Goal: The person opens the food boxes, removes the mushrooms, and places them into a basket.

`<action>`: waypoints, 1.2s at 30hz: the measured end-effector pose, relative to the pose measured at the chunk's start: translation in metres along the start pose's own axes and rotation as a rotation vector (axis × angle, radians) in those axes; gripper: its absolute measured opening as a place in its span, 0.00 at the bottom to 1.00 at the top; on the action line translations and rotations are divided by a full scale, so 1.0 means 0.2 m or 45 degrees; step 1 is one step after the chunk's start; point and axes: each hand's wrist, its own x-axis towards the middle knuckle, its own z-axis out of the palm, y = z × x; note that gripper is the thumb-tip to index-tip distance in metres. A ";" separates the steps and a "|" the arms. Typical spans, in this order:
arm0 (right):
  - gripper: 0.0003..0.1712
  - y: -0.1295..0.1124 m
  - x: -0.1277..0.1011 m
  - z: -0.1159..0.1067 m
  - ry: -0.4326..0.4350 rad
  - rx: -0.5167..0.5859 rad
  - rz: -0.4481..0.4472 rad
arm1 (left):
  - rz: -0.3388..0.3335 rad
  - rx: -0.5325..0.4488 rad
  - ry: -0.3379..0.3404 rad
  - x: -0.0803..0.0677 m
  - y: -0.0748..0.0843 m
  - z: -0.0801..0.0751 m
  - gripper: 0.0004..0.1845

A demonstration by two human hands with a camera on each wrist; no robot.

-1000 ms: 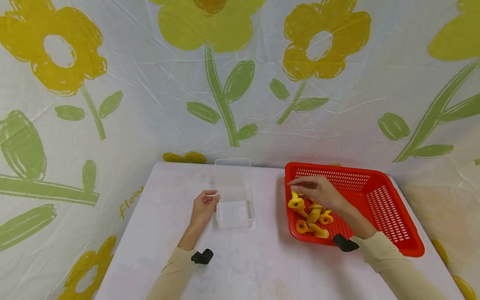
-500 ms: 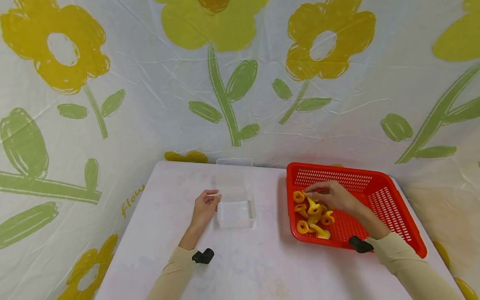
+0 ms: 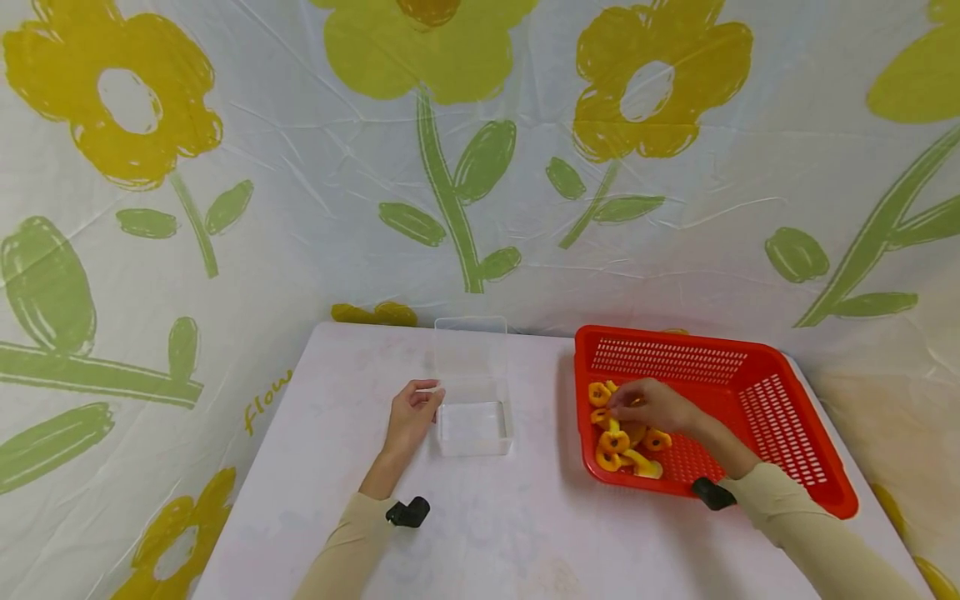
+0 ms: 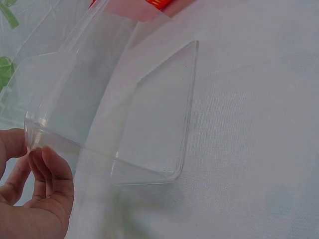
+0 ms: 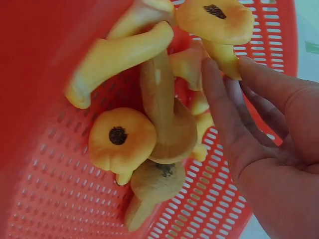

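My right hand [image 3: 651,404] reaches into the red plastic basket [image 3: 806,425] at the right. In the right wrist view its thumb and fingers pinch the stem of a yellow mushroom [image 5: 215,22], whose flared cap has a dark centre. Several more yellow-orange mushrooms [image 5: 122,139] lie heaped below it; the head view shows this pile at the basket's left end. Left of the basket, a clear plastic box [image 3: 474,425] stands on the table with its lid [image 3: 471,343] raised at the back. My left hand [image 4: 47,186] pinches the box at its left side, near the hinge edge.
The white table [image 3: 525,533] carries both the box and the basket, with a gap between them. Behind it hangs a white flower-printed cloth [image 3: 525,283], close to the far edge. The basket has a raised, slotted wall all round.
My right hand has moved right, then back left and nearer within the basket. The mushroom under its fingers now sits nearer the basket's front. My left hand stays at the box.
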 end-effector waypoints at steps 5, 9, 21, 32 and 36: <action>0.16 0.00 -0.01 0.02 -0.026 -0.011 0.009 | 0.002 -0.004 -0.002 0.00 0.00 0.00 0.15; 0.16 0.01 -0.01 0.03 -0.032 -0.012 0.007 | -0.002 0.003 0.004 0.01 0.00 -0.01 0.15; 0.20 0.00 -0.01 0.05 0.013 0.008 0.060 | -0.018 0.003 0.020 0.01 -0.01 -0.03 0.15; 0.20 0.02 -0.08 0.05 0.119 0.085 0.011 | -0.014 0.024 -0.032 0.01 -0.01 -0.06 0.17; 0.19 0.02 -0.12 0.05 0.217 0.094 -0.007 | -0.001 0.073 -0.042 0.01 0.00 -0.09 0.19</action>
